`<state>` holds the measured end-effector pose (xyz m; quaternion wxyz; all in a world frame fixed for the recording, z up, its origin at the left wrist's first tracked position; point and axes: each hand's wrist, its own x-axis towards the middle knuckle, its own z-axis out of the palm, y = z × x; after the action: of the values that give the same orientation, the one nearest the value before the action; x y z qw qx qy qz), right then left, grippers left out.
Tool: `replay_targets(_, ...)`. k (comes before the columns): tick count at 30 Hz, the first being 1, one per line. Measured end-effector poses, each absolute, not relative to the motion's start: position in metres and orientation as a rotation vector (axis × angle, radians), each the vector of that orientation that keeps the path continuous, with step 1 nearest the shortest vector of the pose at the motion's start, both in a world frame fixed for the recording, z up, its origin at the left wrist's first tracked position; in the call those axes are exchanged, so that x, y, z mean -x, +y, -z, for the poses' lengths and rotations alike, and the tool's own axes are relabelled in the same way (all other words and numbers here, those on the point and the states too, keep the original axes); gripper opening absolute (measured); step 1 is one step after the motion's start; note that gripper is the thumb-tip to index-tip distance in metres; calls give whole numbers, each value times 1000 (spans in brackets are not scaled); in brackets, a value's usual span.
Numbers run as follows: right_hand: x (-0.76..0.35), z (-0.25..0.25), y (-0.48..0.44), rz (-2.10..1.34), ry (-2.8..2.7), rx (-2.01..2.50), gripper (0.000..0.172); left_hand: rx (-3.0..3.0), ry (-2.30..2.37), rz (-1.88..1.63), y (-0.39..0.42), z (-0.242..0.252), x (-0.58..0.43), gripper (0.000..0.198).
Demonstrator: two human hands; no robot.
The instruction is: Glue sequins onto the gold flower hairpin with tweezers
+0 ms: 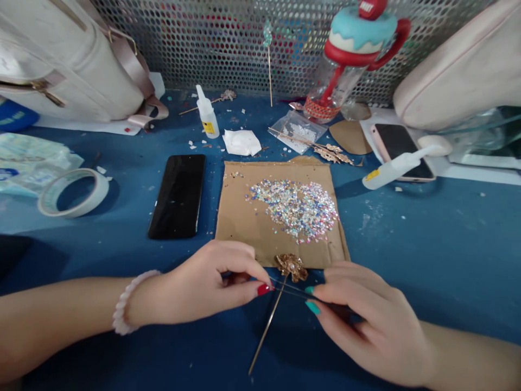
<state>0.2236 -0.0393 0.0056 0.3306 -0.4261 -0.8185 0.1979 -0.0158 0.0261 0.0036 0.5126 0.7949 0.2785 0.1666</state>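
Note:
My right hand (366, 320) is closed around a thin pair of tweezers (295, 291), its green-nailed thumb and finger pressing the arms. The tips reach toward the red-nailed thumb and finger of my left hand (220, 277), which are pinched together. Whatever sits between those left fingertips is too small to make out. Below the tweezers lies a hair stick with a gold glitter flower (291, 266) at its top end. The flower rests at the front edge of a cardboard sheet (236, 217), on which many small rhinestones (301, 209) are spread.
Around the board are a black phone (178, 196), a glue bottle (208, 114), another glue bottle (396, 168) lying on a pink phone (401, 146), and a tape roll (73, 209). Behind stand a cup (342, 65), bags and a perforated metal screen (211, 43).

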Motion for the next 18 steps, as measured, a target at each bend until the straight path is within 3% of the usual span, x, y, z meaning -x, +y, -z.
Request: replay_targets(18, -225, -6, -40, -551, -2170, 1057, 14, -1929, 652, -374, 28, -4, 16, 12)
